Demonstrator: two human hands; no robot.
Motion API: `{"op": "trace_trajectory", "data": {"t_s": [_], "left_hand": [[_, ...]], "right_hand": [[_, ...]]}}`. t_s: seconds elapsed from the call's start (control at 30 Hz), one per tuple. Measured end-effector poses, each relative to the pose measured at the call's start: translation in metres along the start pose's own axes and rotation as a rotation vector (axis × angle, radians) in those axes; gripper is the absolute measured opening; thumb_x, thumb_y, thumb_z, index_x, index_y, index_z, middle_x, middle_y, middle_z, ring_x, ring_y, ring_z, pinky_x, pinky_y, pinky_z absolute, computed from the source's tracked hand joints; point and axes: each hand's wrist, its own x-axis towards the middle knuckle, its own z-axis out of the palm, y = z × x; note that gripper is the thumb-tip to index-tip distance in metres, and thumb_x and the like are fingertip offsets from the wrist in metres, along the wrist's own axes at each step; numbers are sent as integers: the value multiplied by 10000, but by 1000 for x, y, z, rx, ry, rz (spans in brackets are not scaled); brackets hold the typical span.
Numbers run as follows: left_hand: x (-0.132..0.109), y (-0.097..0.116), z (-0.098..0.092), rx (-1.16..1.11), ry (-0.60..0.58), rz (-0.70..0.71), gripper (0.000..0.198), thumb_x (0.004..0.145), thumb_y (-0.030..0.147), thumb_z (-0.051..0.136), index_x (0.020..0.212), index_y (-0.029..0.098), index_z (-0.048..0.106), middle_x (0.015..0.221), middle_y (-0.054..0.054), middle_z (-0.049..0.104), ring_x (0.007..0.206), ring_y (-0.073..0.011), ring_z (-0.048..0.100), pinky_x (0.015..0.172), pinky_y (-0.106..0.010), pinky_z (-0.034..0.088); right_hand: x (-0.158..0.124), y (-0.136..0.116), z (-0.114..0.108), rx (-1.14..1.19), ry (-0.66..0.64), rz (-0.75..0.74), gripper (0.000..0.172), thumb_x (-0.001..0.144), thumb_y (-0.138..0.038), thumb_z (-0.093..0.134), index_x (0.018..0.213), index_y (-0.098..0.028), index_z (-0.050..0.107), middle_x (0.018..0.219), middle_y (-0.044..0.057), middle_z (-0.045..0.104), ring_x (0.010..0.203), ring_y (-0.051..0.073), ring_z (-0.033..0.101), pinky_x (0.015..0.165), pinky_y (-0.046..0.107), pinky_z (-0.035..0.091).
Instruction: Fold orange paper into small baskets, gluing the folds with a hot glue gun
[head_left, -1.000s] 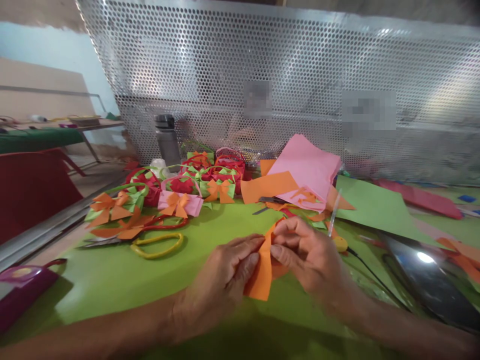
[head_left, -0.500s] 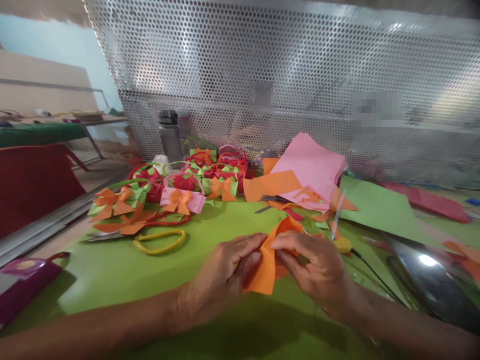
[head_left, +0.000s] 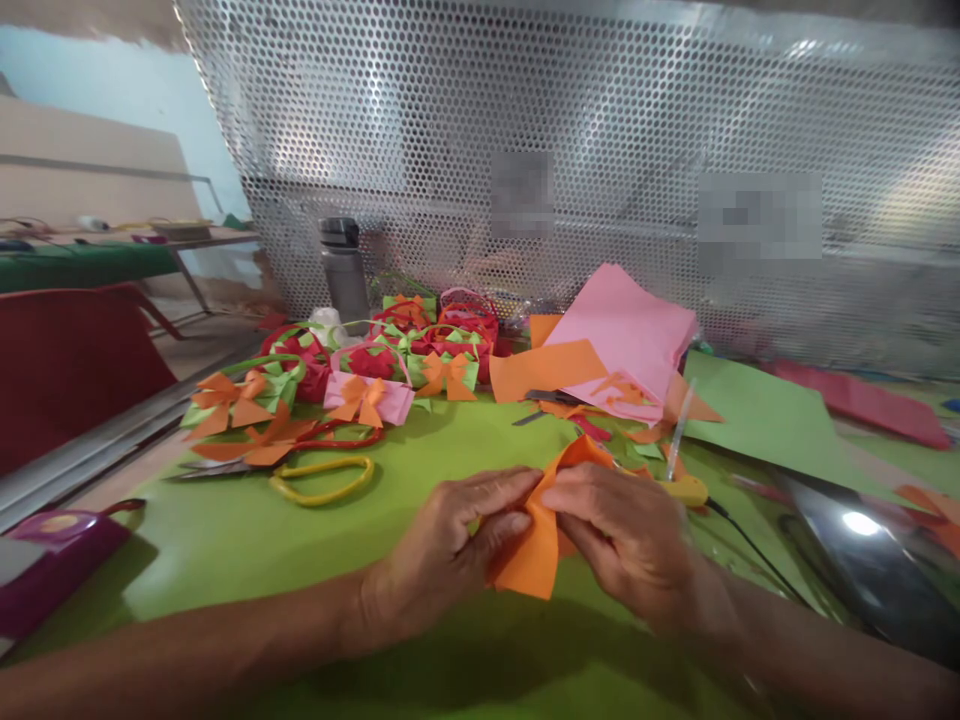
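Observation:
Between my hands is a piece of orange paper [head_left: 531, 562], creased and partly folded, held just above the green tabletop. My left hand [head_left: 457, 535] pinches its left side between thumb and fingers. On the other side my right hand [head_left: 626, 530] grips the paper, its fingertips pressed at the fold and partly hidden behind it. Close behind the right hand lies a yellow glue gun [head_left: 686, 490] with a black cord and a clear glue stick. Scissors [head_left: 322, 480] with red and yellow handles rest to the left, an orange paper bow [head_left: 262, 440] over their blades.
Small paper bags [head_left: 367, 397] with bows and handles crowd the back left, near a grey bottle [head_left: 345, 270]. Pink sheets [head_left: 619, 330] and a green sheet [head_left: 765, 415] lie back right. A phone [head_left: 862, 560] is at right, a purple tool [head_left: 60, 570] at left. Perforated metal [head_left: 450, 120] stands behind.
My right hand's fingers have curled closer over the fold, and the paper's lower edge has tipped slightly. The whole view has shifted a little; the things on the table stay put.

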Motion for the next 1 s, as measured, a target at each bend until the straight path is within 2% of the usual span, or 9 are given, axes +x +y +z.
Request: {"op": "trace_trajectory", "data": {"t_s": [0.13,0.33,0.4,0.47,0.53,0.63,0.73,0.9,1.0], "left_hand": [[1,0,1,-8,7,-13,322,882,199,475,1184,146,575,1204,-93,605,1086,-185,572,959,-298,430],[-6,-4,-4,136,38,-1,387,914,315,392,1217,116,529,1204,-132,597,1100,-213,563,948,-349,445],[-10,-3,-7,255,15,119,544,866,449,454,1314,143,408,1277,-146,533,1171,-255,501,976,-401,415],[-12,-2,-7,371,-12,223,810,752,547,572,1386,159,250,1347,-173,448,1226,-301,431,1002,-450,376],[-14,-1,-5,450,-21,218,909,712,488,645,1400,149,158,1362,-197,413,1240,-313,407,1007,-463,367],[-14,-4,2,463,-26,141,795,733,226,593,1384,124,148,1344,-198,425,1237,-282,414,1004,-444,378],[-14,-9,8,391,-23,157,764,679,86,495,1371,120,173,1342,-181,425,1242,-257,408,1012,-431,377],[-13,-11,12,300,-8,122,627,708,36,407,1322,110,305,1310,-165,471,1222,-244,434,1007,-439,383],[-13,-9,13,314,-15,136,611,720,50,418,1320,103,312,1317,-175,465,1227,-258,426,1006,-458,380]], "right_hand": [[-3,1,1,-49,-45,-27,194,833,-90,493,967,-205,574,842,25,669,787,127,606,704,242,483],[2,-3,-3,-101,17,-10,147,829,-80,512,905,-177,593,820,33,673,766,103,604,698,199,453],[4,-4,-5,-113,62,2,139,823,-80,517,892,-170,596,788,31,671,743,107,607,671,206,448],[5,-4,-6,-150,95,10,122,818,-83,518,867,-163,596,697,17,650,655,114,589,605,225,433],[5,-5,-6,-176,94,25,119,809,-72,519,839,-157,597,620,3,618,572,114,554,540,233,404],[4,-7,-3,-170,87,24,130,791,-43,524,822,-147,595,621,10,629,554,113,554,524,236,395],[4,-9,-1,-168,80,-2,132,785,-33,529,819,-143,593,650,23,658,565,117,579,542,241,408],[2,-8,0,-175,67,-26,123,804,-65,532,843,-164,593,719,30,683,634,131,619,607,256,440],[-1,-7,-1,-159,64,-48,177,804,-56,523,916,-176,588,748,10,691,654,120,619,651,260,449]]}}
